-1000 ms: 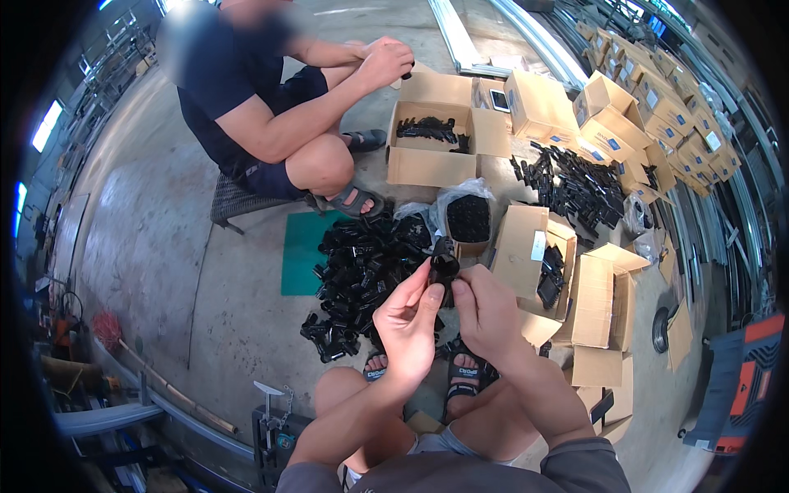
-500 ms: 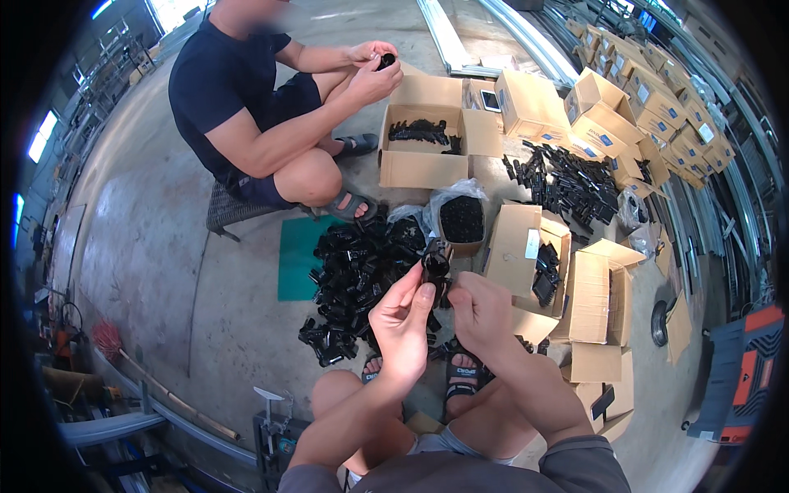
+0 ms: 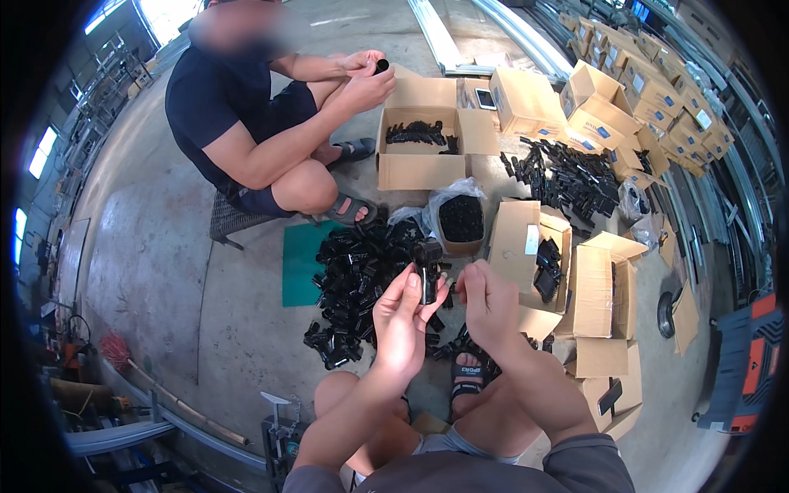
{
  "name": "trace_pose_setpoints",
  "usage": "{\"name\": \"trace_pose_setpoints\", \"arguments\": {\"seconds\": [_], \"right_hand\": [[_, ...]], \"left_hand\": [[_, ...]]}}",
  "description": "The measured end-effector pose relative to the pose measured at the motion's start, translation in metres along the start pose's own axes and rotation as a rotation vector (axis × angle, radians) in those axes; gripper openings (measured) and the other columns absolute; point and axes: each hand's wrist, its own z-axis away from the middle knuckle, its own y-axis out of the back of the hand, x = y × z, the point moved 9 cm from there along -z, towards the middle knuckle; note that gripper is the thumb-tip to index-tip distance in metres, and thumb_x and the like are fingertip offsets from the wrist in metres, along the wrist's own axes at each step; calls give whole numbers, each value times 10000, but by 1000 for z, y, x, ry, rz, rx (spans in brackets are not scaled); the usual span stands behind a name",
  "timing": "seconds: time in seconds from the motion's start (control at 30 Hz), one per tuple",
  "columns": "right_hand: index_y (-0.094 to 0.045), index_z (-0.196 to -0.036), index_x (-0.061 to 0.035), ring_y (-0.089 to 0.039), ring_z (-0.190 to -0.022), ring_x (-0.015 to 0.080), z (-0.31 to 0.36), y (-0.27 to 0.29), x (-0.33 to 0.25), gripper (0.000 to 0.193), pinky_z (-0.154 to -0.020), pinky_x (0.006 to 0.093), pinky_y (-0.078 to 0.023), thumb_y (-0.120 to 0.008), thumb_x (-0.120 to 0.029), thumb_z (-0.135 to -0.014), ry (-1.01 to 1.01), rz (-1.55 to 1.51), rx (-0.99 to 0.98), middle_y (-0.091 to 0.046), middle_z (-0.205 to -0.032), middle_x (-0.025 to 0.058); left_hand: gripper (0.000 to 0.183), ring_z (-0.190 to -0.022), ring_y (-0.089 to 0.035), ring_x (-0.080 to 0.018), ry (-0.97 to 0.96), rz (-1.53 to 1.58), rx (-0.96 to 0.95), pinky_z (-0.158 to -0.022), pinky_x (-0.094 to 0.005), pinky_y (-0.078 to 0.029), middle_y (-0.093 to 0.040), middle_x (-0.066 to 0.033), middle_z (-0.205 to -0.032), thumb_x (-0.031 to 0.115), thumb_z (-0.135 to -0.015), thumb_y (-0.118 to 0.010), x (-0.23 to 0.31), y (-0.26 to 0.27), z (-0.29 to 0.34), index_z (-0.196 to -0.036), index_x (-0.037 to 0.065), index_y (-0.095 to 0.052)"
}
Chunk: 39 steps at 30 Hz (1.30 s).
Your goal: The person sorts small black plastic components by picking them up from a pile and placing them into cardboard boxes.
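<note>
A black plastic fitting [image 3: 428,267], long axis upright, is pinched in the left hand [image 3: 404,316]; the right hand [image 3: 486,297], loosely curled and empty, is held just beside it.

A small black plastic part [image 3: 427,261], blocky and roughly rectangular, is held upright above the floor, its lower end pinched between the fingertips of the left hand [image 3: 404,320]. It is seen just left of the right hand [image 3: 486,302], over the near edge of a heap of similar black parts [image 3: 357,283].
</note>
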Motion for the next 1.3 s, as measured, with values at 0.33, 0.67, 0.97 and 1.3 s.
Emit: {"name": "trace_pose_setpoints", "arguments": {"seconds": [0.33,0.67,0.97,1.3], "right_hand": [[-654,-1033,-33,-652,-748,222,-1,-9,-16,170,-634,323,-526,-687,-102,-881,234,185,22,-639,-855,96],[-628,-1145,-7,-646,-836,232,-16,-5,82,426,-787,344,-508,-646,-377,-934,-221,-118,-275,-694,-983,179],[-641,-1075,-9,-678,-934,349,131,105,269,524,-816,448,-531,-675,-490,-872,-749,673,-459,-694,-968,204],[-637,-1080,-87,-662,-1008,330,95,176,408,311,-850,477,-542,-750,-211,-818,-780,1050,-104,-670,-1082,144]], "left_hand": [[306,-935,-686,-164,135,34,16,-888,-337,-589,-687,-89,-1072,207,-1007,-582,-17,14,-2,-1234,3,-599],[676,-1122,-622,-170,-168,-832,-402,-961,-289,-480,-626,-194,-1286,36,-875,-700,-31,-21,14,-1467,-47,-384],[632,-1160,-619,-375,-62,-1305,-388,-943,-379,-489,-631,-260,-1233,153,-835,-743,-3,-43,26,-1410,45,-502],[564,-813,-703,-282,-137,-1416,-564,-683,-334,-532,-672,-195,-1196,155,-827,-753,-24,-47,23,-1351,52,-571]]}}
